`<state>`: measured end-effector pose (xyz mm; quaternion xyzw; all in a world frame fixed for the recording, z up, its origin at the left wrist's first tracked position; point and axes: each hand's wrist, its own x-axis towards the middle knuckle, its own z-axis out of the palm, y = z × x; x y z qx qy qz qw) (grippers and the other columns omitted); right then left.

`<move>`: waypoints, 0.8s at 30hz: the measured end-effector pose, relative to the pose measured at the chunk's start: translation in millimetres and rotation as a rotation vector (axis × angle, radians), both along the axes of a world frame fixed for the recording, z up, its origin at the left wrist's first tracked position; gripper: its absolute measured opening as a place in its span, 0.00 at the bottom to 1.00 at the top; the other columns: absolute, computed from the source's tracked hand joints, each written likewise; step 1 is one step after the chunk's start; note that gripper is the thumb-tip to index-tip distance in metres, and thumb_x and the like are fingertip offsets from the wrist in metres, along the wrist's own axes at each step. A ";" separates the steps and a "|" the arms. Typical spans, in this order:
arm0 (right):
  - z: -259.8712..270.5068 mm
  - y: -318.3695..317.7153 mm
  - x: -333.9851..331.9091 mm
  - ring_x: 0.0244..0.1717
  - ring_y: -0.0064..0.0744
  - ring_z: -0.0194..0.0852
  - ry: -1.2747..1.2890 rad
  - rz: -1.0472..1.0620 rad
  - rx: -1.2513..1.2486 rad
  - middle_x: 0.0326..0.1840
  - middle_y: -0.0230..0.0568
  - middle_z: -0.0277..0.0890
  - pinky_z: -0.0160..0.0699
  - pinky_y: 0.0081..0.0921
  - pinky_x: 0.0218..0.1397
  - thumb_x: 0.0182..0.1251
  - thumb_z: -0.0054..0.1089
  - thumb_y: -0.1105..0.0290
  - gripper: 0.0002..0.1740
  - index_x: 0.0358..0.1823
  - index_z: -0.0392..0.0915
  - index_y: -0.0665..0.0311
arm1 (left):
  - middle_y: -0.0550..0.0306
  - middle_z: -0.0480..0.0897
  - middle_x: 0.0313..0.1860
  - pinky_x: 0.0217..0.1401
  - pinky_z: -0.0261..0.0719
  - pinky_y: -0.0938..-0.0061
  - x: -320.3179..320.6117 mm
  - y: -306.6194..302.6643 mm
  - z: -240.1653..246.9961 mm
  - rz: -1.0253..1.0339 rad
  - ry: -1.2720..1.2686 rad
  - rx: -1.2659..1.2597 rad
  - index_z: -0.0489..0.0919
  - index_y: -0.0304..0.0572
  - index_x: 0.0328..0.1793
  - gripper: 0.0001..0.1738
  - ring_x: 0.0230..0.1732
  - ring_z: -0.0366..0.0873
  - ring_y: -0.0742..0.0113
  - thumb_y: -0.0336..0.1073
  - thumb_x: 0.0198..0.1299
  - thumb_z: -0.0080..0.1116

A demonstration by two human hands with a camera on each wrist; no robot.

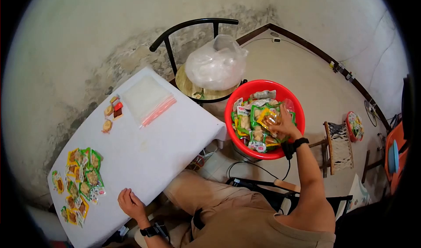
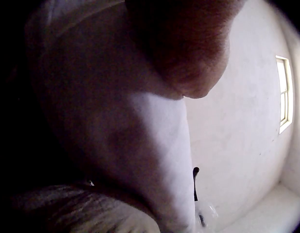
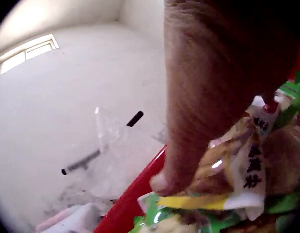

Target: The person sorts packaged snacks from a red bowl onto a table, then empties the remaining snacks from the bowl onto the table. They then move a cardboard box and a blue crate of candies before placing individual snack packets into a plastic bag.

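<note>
My right hand point(image 1: 286, 124) reaches into a red plastic basin point(image 1: 299, 103) heaped with sealed snack packets. Its fingers and thumb grip a yellow-edged snack packet point(image 1: 267, 118) on top of the heap. In the right wrist view the thumb lies against this packet point(image 3: 213, 179), whose contents look brown through clear film. Green-edged packets point(image 1: 258, 134) are beneath and around it. My left hand point(image 1: 132, 205) rests at the near edge of the white-covered table point(image 1: 153, 156), fingers loosely bent and holding nothing.
On the table, several yellow and green packets point(image 1: 81, 182) lie at the left. Small brown and red packets point(image 1: 115, 109) sit farther back, beside a stack of clear zip bags point(image 1: 147, 98). A chair point(image 1: 195, 22) bears a translucent plastic bag point(image 1: 217, 63). A small stool point(image 1: 340, 147) stands at the right.
</note>
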<state>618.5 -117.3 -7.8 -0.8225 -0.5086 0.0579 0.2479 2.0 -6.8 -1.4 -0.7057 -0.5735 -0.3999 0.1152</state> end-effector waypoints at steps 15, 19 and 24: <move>28.0 50.6 0.4 0.60 0.47 0.62 0.237 -0.017 -0.271 0.59 0.60 0.60 0.62 0.33 0.60 0.30 0.75 0.46 0.71 0.68 0.36 0.74 | 0.49 0.76 0.42 0.49 0.68 0.63 -0.3 0.1 1.5 0.005 0.015 -0.007 0.77 0.36 0.36 0.07 0.45 0.72 0.51 0.27 0.52 0.50; 20.2 55.2 -5.5 0.57 0.43 0.64 0.387 0.016 -0.122 0.56 0.59 0.62 0.64 0.31 0.58 0.34 0.75 0.48 0.63 0.65 0.43 0.73 | 0.49 0.76 0.41 0.49 0.68 0.62 1.3 -0.6 4.0 0.013 0.000 -0.017 0.77 0.36 0.37 0.07 0.45 0.72 0.51 0.28 0.52 0.50; 15.3 57.2 -30.2 0.41 0.37 0.72 0.582 -0.094 -0.027 0.45 0.54 0.68 0.74 0.27 0.38 0.36 0.73 0.48 0.58 0.63 0.48 0.70 | 0.49 0.76 0.41 0.49 0.68 0.62 1.0 -0.5 3.4 0.004 -0.004 -0.013 0.77 0.36 0.36 0.07 0.45 0.72 0.51 0.28 0.52 0.50</move>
